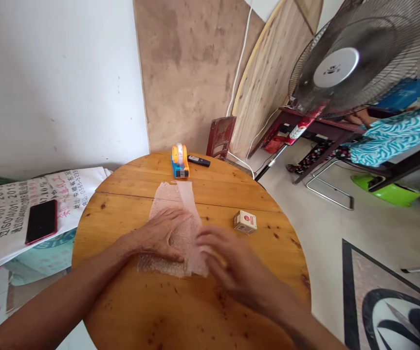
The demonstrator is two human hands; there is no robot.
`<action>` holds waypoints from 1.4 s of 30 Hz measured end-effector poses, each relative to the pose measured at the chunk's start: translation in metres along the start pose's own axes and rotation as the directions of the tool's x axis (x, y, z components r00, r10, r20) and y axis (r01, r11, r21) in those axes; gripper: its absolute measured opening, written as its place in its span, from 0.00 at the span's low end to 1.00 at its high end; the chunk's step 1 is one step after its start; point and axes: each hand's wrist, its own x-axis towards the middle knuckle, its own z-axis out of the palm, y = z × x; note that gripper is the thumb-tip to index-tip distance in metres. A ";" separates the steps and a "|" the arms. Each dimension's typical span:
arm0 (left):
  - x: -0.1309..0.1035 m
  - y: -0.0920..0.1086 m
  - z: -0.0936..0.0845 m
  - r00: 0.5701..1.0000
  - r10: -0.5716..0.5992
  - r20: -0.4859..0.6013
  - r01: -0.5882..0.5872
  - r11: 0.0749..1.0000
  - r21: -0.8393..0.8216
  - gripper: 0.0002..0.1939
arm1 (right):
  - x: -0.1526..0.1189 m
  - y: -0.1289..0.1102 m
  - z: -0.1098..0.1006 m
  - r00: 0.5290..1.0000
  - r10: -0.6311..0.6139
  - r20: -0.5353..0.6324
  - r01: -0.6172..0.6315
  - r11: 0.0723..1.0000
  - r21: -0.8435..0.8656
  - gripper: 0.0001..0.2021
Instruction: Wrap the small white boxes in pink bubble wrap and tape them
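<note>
The right hand (228, 265) hovers, blurred, over the near right corner of the bubble wrap sheet (176, 218); its fingers look loosely curled, but whether they pinch the sheet cannot be told. The left hand (160, 236) lies open and flat, palm down, pressing the sheet's near half to the round wooden desk (133, 301).

The sheet judges as very light, soft and limp, likely to slide on the wood unless pinned; its corners and free long edges offer the best hold.

A small box (245, 221) sits near the sheet's right side, apart from it. Beyond the sheet's far end stand a tape dispenser (179, 161) and a dark remote (198, 160), close to the far rim. Bare wood lies left and near; the rim curves in close on all sides.
</note>
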 end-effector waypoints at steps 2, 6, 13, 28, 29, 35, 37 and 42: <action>0.000 -0.001 0.002 0.999 0.019 -0.029 -0.019 1.000 0.003 0.49 | 0.023 -0.015 0.019 0.969 -0.091 0.229 0.114 0.989 -0.092 0.09; -0.001 -0.004 0.006 0.999 -0.029 -0.013 0.030 0.999 0.013 0.57 | 0.051 0.005 0.034 0.940 0.255 0.226 -0.138 0.892 -0.431 0.10; -0.001 0.001 0.001 0.995 -0.076 0.057 0.074 0.997 0.034 0.60 | 0.070 0.047 0.023 0.908 0.403 0.113 -0.300 0.815 -0.496 0.13; -0.004 0.002 -0.003 0.983 -0.092 0.160 0.073 0.990 0.122 0.58 | 0.060 0.084 0.020 0.938 0.288 0.195 -0.211 0.917 -0.337 0.18; -0.004 0.002 -0.004 0.982 -0.099 0.162 0.077 0.988 0.137 0.58 | 0.059 0.085 0.017 0.937 0.262 0.229 -0.188 0.934 -0.303 0.20; -0.002 0.008 -0.004 0.984 -0.083 0.155 0.056 0.984 0.172 0.49 | 0.055 0.084 0.005 0.920 0.224 0.322 -0.136 0.952 -0.274 0.26; -0.001 0.014 -0.003 0.979 -0.101 0.174 0.064 0.976 0.207 0.50 | 0.054 0.083 0.002 0.916 0.237 0.324 -0.135 0.942 -0.308 0.24; 0.002 0.035 0.006 0.979 -0.132 0.158 0.076 0.946 0.317 0.53 | 0.048 0.076 -0.003 0.928 0.257 0.269 -0.148 0.918 -0.368 0.16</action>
